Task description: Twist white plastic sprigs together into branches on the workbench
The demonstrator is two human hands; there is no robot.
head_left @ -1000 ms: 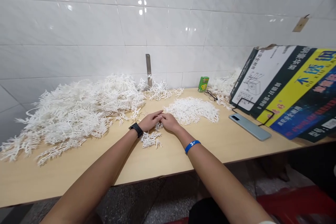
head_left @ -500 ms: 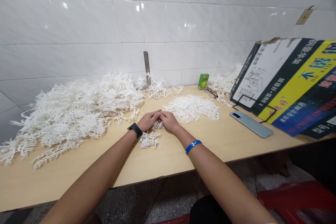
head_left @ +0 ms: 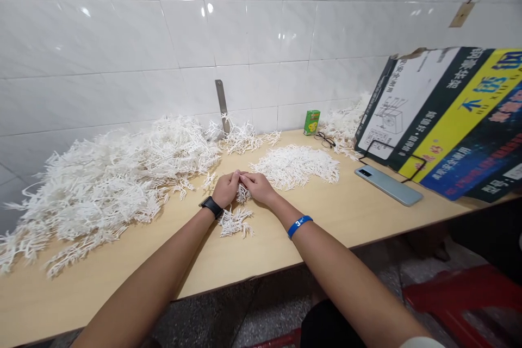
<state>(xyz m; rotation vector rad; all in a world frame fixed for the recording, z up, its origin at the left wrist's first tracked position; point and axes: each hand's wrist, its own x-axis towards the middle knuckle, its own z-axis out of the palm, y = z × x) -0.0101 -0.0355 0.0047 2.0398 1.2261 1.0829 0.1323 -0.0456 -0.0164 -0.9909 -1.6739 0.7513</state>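
My left hand (head_left: 226, 188), with a black watch (head_left: 211, 207) on its wrist, is closed, thumb and fingers pinched near the middle of the table. Against it, my right hand (head_left: 259, 187) is closed too, a blue wristband (head_left: 300, 225) on its forearm. Between them and just below the fingers shows a white branched plastic piece (head_left: 243, 193); both hands seem to pinch it, though the fingertips hide the grip. Closer to me lies a small clump of white branched pieces (head_left: 235, 222). Behind my right hand spreads a flat pile of short white pieces (head_left: 296, 166).
A large heap of white branched pieces (head_left: 118, 174) covers the table's left. A metal ruler (head_left: 222, 106) leans on the tiled wall. At right are a green box (head_left: 312, 122), eyeglasses (head_left: 325, 139), a phone (head_left: 388, 186) and a large printed carton (head_left: 440, 125). A red stool (head_left: 465, 293) stands below.
My hands have shifted slightly, the left fingers curling more so that both thumbs and fingertips meet in a pinch. The white piece beneath them shows more. The camera view has turned a little.
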